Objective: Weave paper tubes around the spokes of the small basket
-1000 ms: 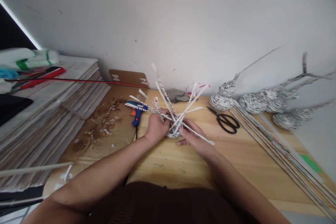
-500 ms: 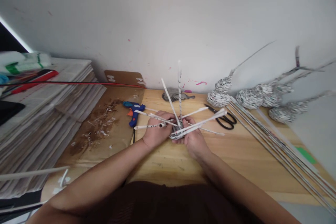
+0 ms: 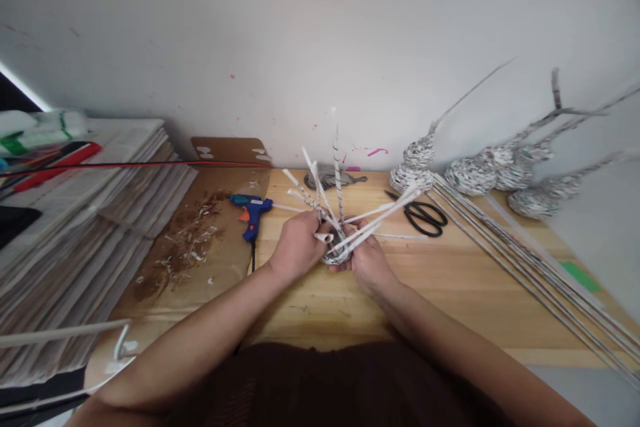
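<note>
Between my hands, over the wooden tabletop, is a small round woven base of rolled newspaper (image 3: 336, 257), with several paper tubes (image 3: 338, 180) sticking up and outward from it. My left hand (image 3: 299, 240) is closed on its left side, fingers bent around the base and the tubes there. On the other side my right hand (image 3: 369, 259) grips the rim, with the thumb near the top and some fingers underneath. Long white tubes (image 3: 387, 213) slant out above the right hand. The fingertips of both hands are partly hidden by the weave and the tubes.
A blue glue gun (image 3: 254, 215) lies left of my hands, black scissors (image 3: 425, 217) to the right. Woven paper shapes (image 3: 414, 163) stand along the wall beside long paper tubes (image 3: 520, 263). Stacked newspapers (image 3: 95, 227) fill the left. A grey bundle (image 3: 330, 177) sits behind.
The tubes that pointed left over my left hand now stand more upright and bunch toward the middle. My left hand has turned slightly around the base. The whole view has shifted a little.
</note>
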Motion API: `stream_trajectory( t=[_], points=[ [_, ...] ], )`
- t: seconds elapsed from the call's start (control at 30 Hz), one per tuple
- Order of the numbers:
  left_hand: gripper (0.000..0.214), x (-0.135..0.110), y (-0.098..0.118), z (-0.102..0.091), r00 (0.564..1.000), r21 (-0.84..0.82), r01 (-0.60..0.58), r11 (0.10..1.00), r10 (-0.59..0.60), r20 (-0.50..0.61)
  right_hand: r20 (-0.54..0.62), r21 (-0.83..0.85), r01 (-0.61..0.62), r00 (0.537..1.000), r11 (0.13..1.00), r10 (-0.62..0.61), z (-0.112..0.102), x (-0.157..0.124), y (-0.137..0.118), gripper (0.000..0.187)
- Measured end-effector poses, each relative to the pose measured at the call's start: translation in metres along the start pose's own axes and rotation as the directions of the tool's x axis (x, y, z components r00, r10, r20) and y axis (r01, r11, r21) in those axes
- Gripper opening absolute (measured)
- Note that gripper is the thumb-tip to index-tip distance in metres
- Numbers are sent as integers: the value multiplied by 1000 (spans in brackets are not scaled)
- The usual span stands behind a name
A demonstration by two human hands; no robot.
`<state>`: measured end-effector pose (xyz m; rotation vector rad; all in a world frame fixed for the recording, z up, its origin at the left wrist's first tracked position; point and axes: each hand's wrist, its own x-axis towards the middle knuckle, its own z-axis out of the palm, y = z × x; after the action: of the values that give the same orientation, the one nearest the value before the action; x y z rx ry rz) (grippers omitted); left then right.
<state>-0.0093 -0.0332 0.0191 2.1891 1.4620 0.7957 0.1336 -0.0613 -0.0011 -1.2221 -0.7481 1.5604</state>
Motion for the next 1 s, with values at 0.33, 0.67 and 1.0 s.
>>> stream_trajectory(
  t=[0.33,0.67,1.0],
  points=[
    [41,11,-18,-50,875,-674,108,731,252,413,44,-3,-62,997,998,62,-6,3,-7,42],
    [25,19,-34,-46,897,-621,25,783,257,360,135,-80,-102,985,992,112,-10,3,-8,40],
    [19,14,-7,-50,926,-467,-223,856,336,174,169,-37,-128,977,991,132,-10,2,-8,40]
  ],
)
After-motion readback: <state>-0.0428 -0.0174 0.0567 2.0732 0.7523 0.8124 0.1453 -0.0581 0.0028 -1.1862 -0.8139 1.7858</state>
